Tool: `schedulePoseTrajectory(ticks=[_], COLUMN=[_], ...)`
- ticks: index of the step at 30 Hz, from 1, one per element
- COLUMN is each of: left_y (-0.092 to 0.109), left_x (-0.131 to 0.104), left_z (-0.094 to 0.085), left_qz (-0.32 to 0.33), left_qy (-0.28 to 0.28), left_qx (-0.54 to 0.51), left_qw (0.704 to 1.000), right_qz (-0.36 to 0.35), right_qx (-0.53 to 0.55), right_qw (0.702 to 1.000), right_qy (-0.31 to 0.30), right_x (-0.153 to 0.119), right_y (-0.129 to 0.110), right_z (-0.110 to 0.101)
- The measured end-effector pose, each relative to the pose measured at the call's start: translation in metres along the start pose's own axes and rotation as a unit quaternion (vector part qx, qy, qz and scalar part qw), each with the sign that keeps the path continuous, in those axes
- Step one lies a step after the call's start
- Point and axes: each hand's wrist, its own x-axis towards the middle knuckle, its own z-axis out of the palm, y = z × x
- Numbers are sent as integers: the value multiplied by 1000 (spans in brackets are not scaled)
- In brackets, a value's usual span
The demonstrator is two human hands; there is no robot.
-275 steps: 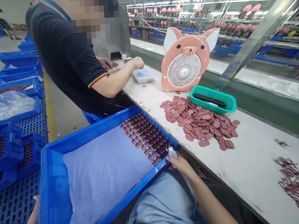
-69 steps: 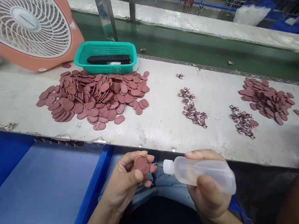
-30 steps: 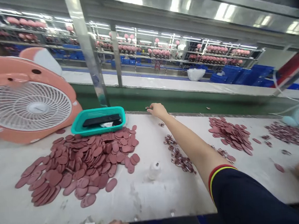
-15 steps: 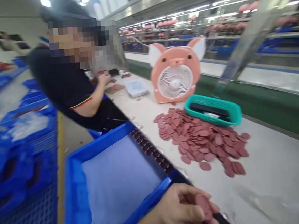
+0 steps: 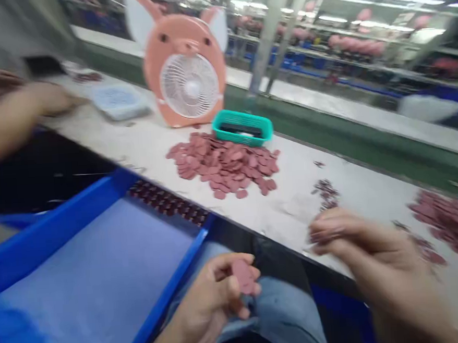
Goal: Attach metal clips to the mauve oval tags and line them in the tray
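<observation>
My left hand (image 5: 218, 303) holds a reddish-brown oval disc (image 5: 243, 276) between thumb and fingers, above my lap. At the right, my right hand (image 5: 368, 256) is blurred over the table edge, its thumb and fingers pressed together; whatever is in them is too smeared to tell. Beyond my hands, a pile of similar discs (image 5: 228, 163) lies on the white table (image 5: 287, 172). A cluster of small dark pieces (image 5: 326, 193) sits just past my right fingertips. To the left is a blue tray (image 5: 181, 279) with a pale liner and rows of dark pieces (image 5: 168, 202) along its far side.
A pig-shaped fan (image 5: 186, 65) stands behind a green basket (image 5: 242, 127). Another person's arm (image 5: 17, 116) reaches in at the left, near a lidded clear box (image 5: 118, 101). More discs (image 5: 450, 224) lie at the far right.
The view has swung to the right. My right hand has come into view over the table, while my left hand still holds a disc. Of the other person, only the arm and hands remain in view.
</observation>
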Motion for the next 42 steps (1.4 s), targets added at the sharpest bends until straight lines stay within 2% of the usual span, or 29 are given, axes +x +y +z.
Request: schedulePoseTrajectory(ticks=[2,4,6,10,15,23,28,42], left_y=[1,0,-3,-11,-17,-17,-17,-19], left_x=[6,13,20,33,43,42,42,42], left_z=[6,13,20,24,24,21,18,16], left_qz=[-31,-61,-92,-129,-129,-131,-133,-116], left_qy=[6,-3,-9,-25,-40,-31,-46,-43], left_qx=[24,46,67,90,107,125,125,105], left_qw=[999,997,993,987,985,983,982,987], right_qz=[57,69,63,52,52,17,-7,9], right_qx=[48,72,63,26,1,-28,-35,-30], right_qw=[997,994,993,996,998,999,999,998], right_qy=[0,40,73,67,36,-10,-39,-62], right_x=[-8,-14,-20,-29,-28,-21,-19,-13], right_y=[4,8,9,7,13,17,15,11], right_z=[20,35,41,31,20,15,12,15])
